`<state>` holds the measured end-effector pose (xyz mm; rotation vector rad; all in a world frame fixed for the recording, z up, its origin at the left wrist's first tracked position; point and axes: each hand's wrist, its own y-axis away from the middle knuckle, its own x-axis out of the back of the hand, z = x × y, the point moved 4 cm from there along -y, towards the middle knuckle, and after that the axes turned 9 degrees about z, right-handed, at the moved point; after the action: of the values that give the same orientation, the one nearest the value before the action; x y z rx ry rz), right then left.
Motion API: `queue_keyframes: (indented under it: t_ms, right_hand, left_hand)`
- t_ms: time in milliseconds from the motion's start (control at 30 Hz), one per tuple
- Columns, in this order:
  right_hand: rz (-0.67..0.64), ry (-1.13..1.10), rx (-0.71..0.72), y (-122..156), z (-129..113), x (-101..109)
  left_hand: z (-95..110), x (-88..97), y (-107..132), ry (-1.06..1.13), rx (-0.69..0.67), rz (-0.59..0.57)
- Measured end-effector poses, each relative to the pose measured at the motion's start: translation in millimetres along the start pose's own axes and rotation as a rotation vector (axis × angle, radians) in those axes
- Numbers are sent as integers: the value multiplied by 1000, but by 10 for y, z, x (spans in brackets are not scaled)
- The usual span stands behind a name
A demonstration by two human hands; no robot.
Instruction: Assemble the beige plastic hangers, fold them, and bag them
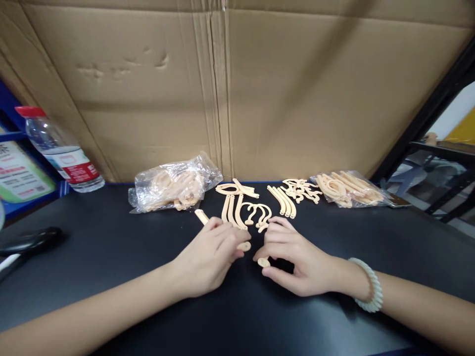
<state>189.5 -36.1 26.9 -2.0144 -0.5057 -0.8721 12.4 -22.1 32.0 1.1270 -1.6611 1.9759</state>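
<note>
My left hand (213, 254) is closed around a pale wooden strip (201, 216); one end shows beyond my knuckles. A rounded wooden end with a small hole (244, 246) juts out by my fingertips; whether it belongs to the same strip is hidden. My right hand (293, 257), with a beaded bracelet (367, 285) at the wrist, pinches a small oval wooden piece (263, 262) between thumb and fingers. The hands are apart. Just beyond them lie curved wooden strips (230, 210) and hook-shaped wooden pieces (264, 211).
Farther back are a wooden ring (227, 189), more strips (284, 201) and a pile of wavy pieces (301, 189). Clear plastic bags of wooden parts stand left (174, 185) and right (351, 189). A water bottle (70, 153) leans at left, above a black object (31, 241). Cardboard (297, 89) walls the back.
</note>
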Motion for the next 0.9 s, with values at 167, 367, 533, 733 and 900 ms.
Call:
queue_keyframes:
  t_ms: [167, 367, 533, 733, 900]
  right_hand:
    - [93, 49, 13, 12, 30, 34]
    - [272, 201, 19, 4, 145, 134]
    - [404, 326, 37, 4, 335, 224]
    - [211, 244, 0, 19, 495, 140]
    - [259, 245, -22, 12, 501, 175]
  left_hand:
    - [-231, 19, -3, -40, 148, -103]
    - [-314, -18, 23, -38, 254, -134]
    - [-396, 12, 51, -145, 385, -25]
    - [-507, -23, 123, -338, 578, -83]
    - [-537, 73, 78, -581, 502, -182]
